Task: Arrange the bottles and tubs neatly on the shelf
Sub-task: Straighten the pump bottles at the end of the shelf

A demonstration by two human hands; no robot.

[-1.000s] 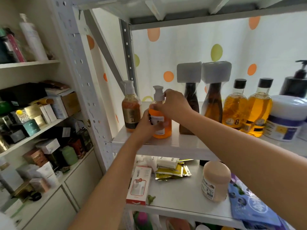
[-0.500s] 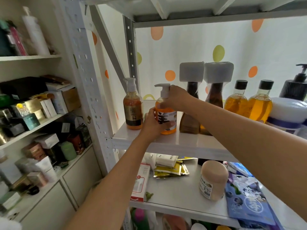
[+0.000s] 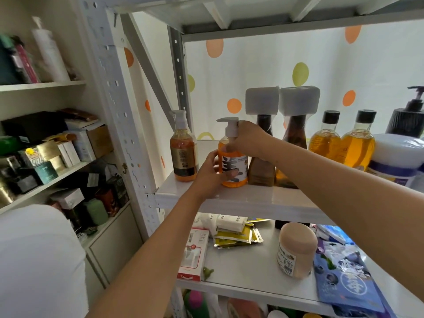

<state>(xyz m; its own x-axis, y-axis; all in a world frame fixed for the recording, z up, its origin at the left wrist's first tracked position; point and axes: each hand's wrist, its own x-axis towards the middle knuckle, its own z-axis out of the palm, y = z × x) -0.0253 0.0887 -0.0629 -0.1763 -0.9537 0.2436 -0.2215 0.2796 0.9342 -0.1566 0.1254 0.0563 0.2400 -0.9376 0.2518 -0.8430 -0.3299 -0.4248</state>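
An orange pump bottle [image 3: 234, 166] with a white label stands upright on the white upper shelf [image 3: 241, 198]. My left hand [image 3: 212, 172] wraps its lower body from the left. My right hand [image 3: 249, 140] grips its neck and white pump head from the right. To its left stands an amber pump bottle [image 3: 184, 154]. To its right are two brown bottles with white foam-wrapped tops [image 3: 261, 157] [image 3: 296, 134], two yellow black-capped bottles [image 3: 327, 138] [image 3: 359, 145], a white tub [image 3: 397, 157] and a black pump bottle [image 3: 410, 118].
On the lower shelf [image 3: 241, 265] lie a beige tub [image 3: 296, 251], a red-and-white box [image 3: 193, 253], yellow sachets [image 3: 236, 235] and blue packets [image 3: 344, 276]. A perforated metal post [image 3: 121, 111] stands left of the shelf. The left cabinet [image 3: 46, 157] holds several boxes.
The orange bottle's pump spout has turned from facing right to facing left, and the label now faces front. Both hands stayed on the bottle.
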